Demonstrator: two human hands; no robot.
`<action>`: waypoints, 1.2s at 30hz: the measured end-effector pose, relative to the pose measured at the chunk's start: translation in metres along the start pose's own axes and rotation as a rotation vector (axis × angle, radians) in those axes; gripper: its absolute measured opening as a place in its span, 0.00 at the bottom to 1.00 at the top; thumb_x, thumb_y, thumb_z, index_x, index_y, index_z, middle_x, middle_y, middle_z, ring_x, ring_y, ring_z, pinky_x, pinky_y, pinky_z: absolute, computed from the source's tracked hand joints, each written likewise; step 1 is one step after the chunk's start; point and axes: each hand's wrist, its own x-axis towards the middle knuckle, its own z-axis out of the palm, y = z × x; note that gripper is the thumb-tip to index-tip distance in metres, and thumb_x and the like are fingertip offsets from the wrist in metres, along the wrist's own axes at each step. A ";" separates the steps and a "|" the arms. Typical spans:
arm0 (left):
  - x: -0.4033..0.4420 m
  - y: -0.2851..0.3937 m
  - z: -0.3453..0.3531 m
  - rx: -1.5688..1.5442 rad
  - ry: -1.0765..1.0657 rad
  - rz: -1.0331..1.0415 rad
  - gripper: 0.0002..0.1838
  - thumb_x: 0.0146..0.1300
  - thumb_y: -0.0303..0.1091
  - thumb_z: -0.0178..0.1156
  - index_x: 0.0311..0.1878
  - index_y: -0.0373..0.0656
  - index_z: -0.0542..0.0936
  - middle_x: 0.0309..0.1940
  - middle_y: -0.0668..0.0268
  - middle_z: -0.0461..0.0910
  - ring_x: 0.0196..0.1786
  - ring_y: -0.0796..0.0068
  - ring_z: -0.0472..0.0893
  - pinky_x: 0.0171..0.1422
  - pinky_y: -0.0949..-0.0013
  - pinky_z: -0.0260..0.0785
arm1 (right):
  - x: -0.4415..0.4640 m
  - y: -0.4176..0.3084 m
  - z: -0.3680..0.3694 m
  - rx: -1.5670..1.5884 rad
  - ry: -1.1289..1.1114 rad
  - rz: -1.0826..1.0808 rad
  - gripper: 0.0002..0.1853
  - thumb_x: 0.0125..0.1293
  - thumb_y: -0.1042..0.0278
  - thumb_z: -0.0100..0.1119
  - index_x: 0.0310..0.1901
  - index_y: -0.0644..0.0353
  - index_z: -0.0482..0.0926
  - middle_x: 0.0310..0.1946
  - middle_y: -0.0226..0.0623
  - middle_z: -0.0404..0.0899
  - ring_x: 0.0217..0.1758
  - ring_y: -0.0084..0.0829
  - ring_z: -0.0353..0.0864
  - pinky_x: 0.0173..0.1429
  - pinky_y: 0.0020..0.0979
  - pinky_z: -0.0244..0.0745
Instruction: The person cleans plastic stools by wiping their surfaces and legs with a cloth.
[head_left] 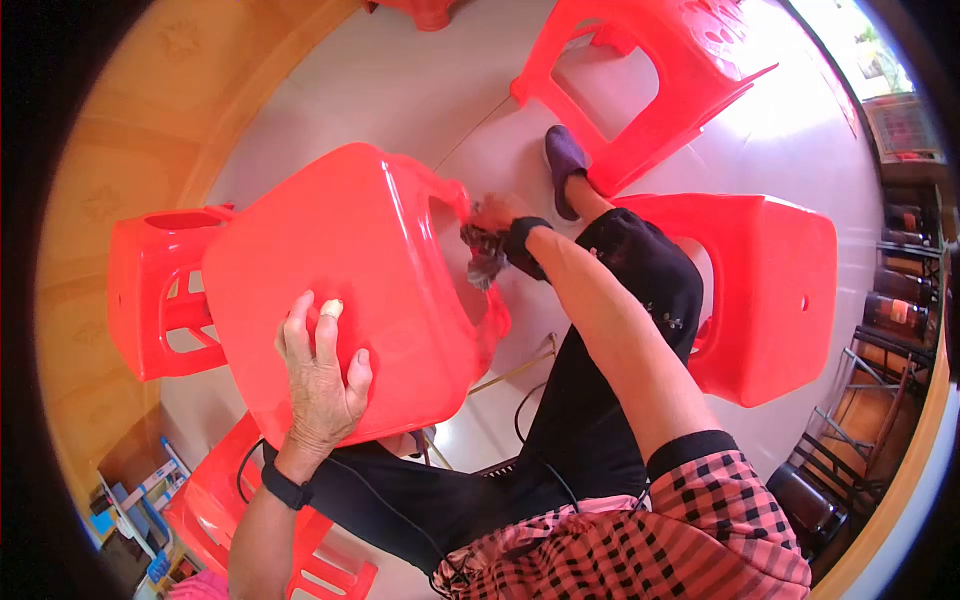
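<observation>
1 cloth (485, 262) | bunched in right grip (496, 214), beside red stool (320, 235) | left grip (325, 385) spread atop it

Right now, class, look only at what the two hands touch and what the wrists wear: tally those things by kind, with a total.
Red plastic stool, under the left hand: 1
Crumpled cloth, in the right hand: 1
Black wristbands: 2
Total: 4

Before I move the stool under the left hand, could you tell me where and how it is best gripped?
I would grip the stool by its seat's right edge, from the right: fingers could hook into the big side opening there, while the broad top offers little hold.
</observation>
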 end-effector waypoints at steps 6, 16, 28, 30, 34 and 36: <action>0.001 0.002 0.000 -0.011 0.006 0.017 0.32 0.52 0.30 0.59 0.62 0.37 0.64 0.63 0.43 0.57 0.60 0.44 0.61 0.65 0.47 0.54 | -0.011 -0.014 0.053 0.216 0.514 -0.105 0.25 0.55 0.51 0.60 0.50 0.58 0.71 0.40 0.56 0.77 0.41 0.56 0.79 0.44 0.51 0.74; 0.000 0.001 0.001 0.018 0.020 0.001 0.30 0.55 0.30 0.57 0.63 0.37 0.64 0.64 0.46 0.57 0.65 0.46 0.59 0.70 0.51 0.51 | -0.062 0.021 0.096 0.072 0.396 -0.259 0.24 0.57 0.57 0.60 0.54 0.46 0.65 0.39 0.57 0.72 0.38 0.56 0.79 0.37 0.51 0.76; 0.002 0.000 0.006 0.012 0.121 0.036 0.28 0.56 0.31 0.59 0.61 0.37 0.66 0.61 0.46 0.59 0.61 0.46 0.62 0.66 0.49 0.54 | -0.060 0.056 0.080 0.031 -0.039 -0.261 0.23 0.55 0.52 0.59 0.52 0.50 0.75 0.43 0.44 0.82 0.46 0.46 0.82 0.48 0.42 0.76; 0.002 -0.001 0.006 0.000 0.110 0.028 0.29 0.56 0.31 0.59 0.61 0.38 0.66 0.62 0.46 0.59 0.62 0.46 0.62 0.67 0.49 0.54 | -0.071 0.043 0.039 -0.209 -0.280 -0.346 0.25 0.53 0.48 0.60 0.49 0.54 0.79 0.42 0.45 0.82 0.47 0.44 0.82 0.48 0.42 0.77; 0.000 0.000 0.008 0.001 0.068 -0.018 0.29 0.56 0.29 0.57 0.62 0.38 0.64 0.63 0.48 0.59 0.65 0.47 0.60 0.69 0.52 0.52 | -0.044 0.020 0.000 -0.061 -0.381 -0.345 0.26 0.50 0.47 0.62 0.48 0.55 0.81 0.42 0.48 0.82 0.47 0.44 0.82 0.49 0.41 0.76; 0.001 0.000 0.006 -0.006 0.064 -0.019 0.29 0.56 0.29 0.57 0.63 0.39 0.64 0.63 0.48 0.59 0.65 0.47 0.60 0.70 0.51 0.51 | -0.022 0.006 -0.012 0.195 -0.072 -0.399 0.24 0.49 0.51 0.64 0.48 0.54 0.80 0.41 0.48 0.82 0.45 0.45 0.82 0.47 0.43 0.77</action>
